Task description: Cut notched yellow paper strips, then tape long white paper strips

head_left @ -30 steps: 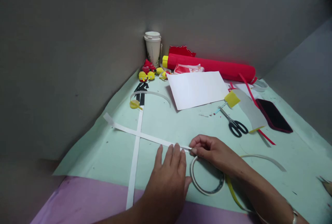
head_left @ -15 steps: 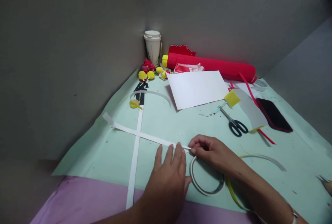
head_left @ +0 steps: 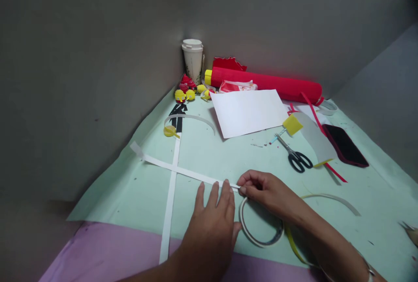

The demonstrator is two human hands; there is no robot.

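Two long white strips cross on the green table cover; one strip (head_left: pixel 192 174) runs sideways, the other (head_left: pixel 168 212) runs toward me. My left hand (head_left: pixel 212 221) lies flat with its fingers spread, their tips on the lower edge of the sideways strip. At that strip's right end, my right hand (head_left: pixel 261 188) pinches it between thumb and fingers. A tape roll (head_left: pixel 242 219) lies just below my right hand. Translucent tape (head_left: pixel 137 149) sits at the strip's left end.
Scissors (head_left: pixel 295 156), a phone (head_left: pixel 346 144) and a white sheet (head_left: pixel 250 114) lie beyond my hands. At the back are a lidded cup (head_left: pixel 193 62), a red roll (head_left: pixel 264 82) and small yellow and red pieces (head_left: pixel 180 95). A yellow strip (head_left: pixel 294 245) lies beneath my right forearm.
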